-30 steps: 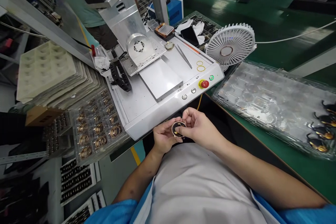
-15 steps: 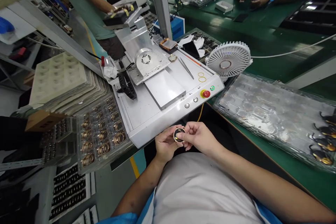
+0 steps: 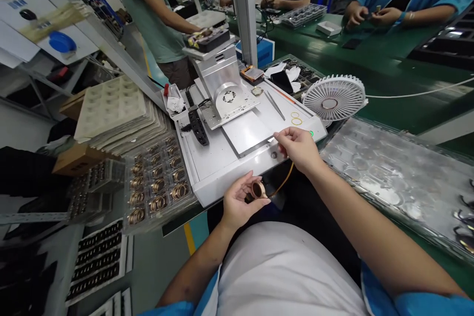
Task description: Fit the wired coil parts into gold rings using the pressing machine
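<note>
My left hand [image 3: 240, 200] holds a round watch case [image 3: 258, 189] with a rose-gold rim and a dark face, gripped by its edge between thumb and fingers in front of my body. Over the front edge of the white machine base [image 3: 207, 188], my right hand [image 3: 296, 145] is closed in a pinch. Something small and pale may be at its fingertips, but I cannot make it out. Just beyond that hand lies a flat metal plate [image 3: 247, 133], below the metal fixture [image 3: 228, 96]. Tweezers [image 3: 274, 104] and two thin yellow rings [image 3: 296, 119] rest on the base.
A small white fan [image 3: 333, 98] stands at the base's right corner, beside clear plastic trays [image 3: 385, 168]. On the left are a tray of rose-gold cases [image 3: 157, 185] and stacked pale trays [image 3: 111, 108]. A co-worker's hands [image 3: 370, 16] work across the green table.
My right hand has left the watch case and moved forward and up over the base's front edge. My left hand keeps the case, now tilted. The camera view has shifted.
</note>
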`<state>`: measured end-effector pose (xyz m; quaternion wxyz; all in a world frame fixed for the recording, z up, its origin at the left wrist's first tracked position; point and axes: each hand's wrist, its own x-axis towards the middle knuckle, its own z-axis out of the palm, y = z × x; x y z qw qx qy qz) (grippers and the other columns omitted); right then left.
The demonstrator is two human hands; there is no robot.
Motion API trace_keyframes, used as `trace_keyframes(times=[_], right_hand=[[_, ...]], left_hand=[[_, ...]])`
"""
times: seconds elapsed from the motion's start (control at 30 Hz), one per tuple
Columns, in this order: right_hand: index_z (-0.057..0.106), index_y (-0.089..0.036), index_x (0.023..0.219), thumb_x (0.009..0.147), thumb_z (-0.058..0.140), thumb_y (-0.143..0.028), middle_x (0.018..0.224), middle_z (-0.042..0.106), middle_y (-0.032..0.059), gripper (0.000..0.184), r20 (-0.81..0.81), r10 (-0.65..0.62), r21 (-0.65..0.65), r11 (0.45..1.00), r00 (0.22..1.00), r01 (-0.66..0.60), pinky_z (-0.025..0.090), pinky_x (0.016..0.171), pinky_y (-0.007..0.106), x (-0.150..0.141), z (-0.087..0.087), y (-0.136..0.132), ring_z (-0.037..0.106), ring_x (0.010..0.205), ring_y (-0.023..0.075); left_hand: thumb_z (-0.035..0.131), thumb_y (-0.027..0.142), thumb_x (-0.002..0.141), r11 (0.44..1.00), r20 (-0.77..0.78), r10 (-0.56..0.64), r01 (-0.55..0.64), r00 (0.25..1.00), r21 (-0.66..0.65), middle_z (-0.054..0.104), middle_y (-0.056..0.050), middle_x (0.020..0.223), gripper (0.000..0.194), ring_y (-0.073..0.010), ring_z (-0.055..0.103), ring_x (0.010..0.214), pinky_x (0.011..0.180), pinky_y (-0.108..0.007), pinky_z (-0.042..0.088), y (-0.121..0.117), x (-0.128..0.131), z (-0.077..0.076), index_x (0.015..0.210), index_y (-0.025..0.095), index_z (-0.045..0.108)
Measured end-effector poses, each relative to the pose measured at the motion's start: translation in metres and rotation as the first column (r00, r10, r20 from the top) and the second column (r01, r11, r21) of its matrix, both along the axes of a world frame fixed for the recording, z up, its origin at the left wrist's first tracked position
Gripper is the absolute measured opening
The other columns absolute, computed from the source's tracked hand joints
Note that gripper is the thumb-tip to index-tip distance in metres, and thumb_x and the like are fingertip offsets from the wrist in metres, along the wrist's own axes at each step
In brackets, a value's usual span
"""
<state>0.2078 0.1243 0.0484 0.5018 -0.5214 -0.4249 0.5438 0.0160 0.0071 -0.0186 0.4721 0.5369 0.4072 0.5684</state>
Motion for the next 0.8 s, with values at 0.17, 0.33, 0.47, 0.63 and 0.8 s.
trace_keyframes(times=[0.17,0.33,0.47,0.63,0.8], right_hand=[[0.060,-0.019,0.073,0.075,0.087,-0.053,0.054,0.063,-0.0008,0.044,0.009,0.348,-0.031,0.937,0.937,-0.348,0.041,0.040,0.020,0.002,-0.002,-0.058,0.051,0.040,0.0105],[0.060,-0.019,0.076,0.084,0.077,-0.047,0.060,0.068,0.0015,0.034,0.124,0.432,-0.077,0.902,0.893,-0.425,0.044,0.045,0.021,-0.002,-0.008,-0.090,0.056,0.047,0.0125],[0.060,-0.020,0.075,0.087,0.071,-0.042,0.061,0.067,0.0012,0.028,0.194,0.414,-0.055,0.910,0.889,-0.412,0.043,0.046,0.023,-0.002,-0.012,-0.093,0.057,0.048,0.0134],[0.058,-0.021,0.073,0.087,0.068,-0.039,0.057,0.064,-0.0004,0.025,0.270,0.385,-0.032,0.920,0.883,-0.391,0.041,0.047,0.023,-0.001,-0.017,-0.093,0.056,0.048,0.0135],[0.058,-0.021,0.082,0.082,0.074,-0.045,0.063,0.062,-0.0011,0.029,0.205,0.340,-0.055,0.940,0.918,-0.336,0.040,0.048,0.023,-0.006,-0.019,-0.095,0.052,0.053,0.0133]], left_hand=[[0.092,0.019,0.071,0.995,-0.229,0.073,-0.054,0.971,0.089,0.077,-0.014,0.127,0.073,-0.0271,0.078,0.109,0.094,-0.036,0.065,-0.002,0.001,0.005,0.139,0.023,0.065],[0.087,0.019,0.077,0.984,-0.332,0.101,-0.045,0.938,0.174,0.076,-0.013,0.129,0.070,-0.0278,0.078,0.109,0.098,-0.039,0.066,-0.001,0.005,0.006,0.142,0.023,0.063],[0.084,0.017,0.080,0.975,-0.352,0.114,-0.037,0.929,0.217,0.076,-0.013,0.129,0.067,-0.0274,0.078,0.110,0.098,-0.038,0.066,-0.001,0.007,0.008,0.143,0.023,0.062],[0.084,0.018,0.080,0.972,-0.380,0.133,-0.045,0.915,0.232,0.077,-0.012,0.128,0.064,-0.0277,0.078,0.109,0.099,-0.040,0.066,-0.002,0.006,0.011,0.140,0.023,0.065],[0.086,0.017,0.078,0.970,-0.347,0.133,-0.050,0.928,0.236,0.077,-0.011,0.127,0.065,-0.0268,0.079,0.107,0.097,-0.038,0.067,-0.004,0.010,0.008,0.139,0.025,0.065]])
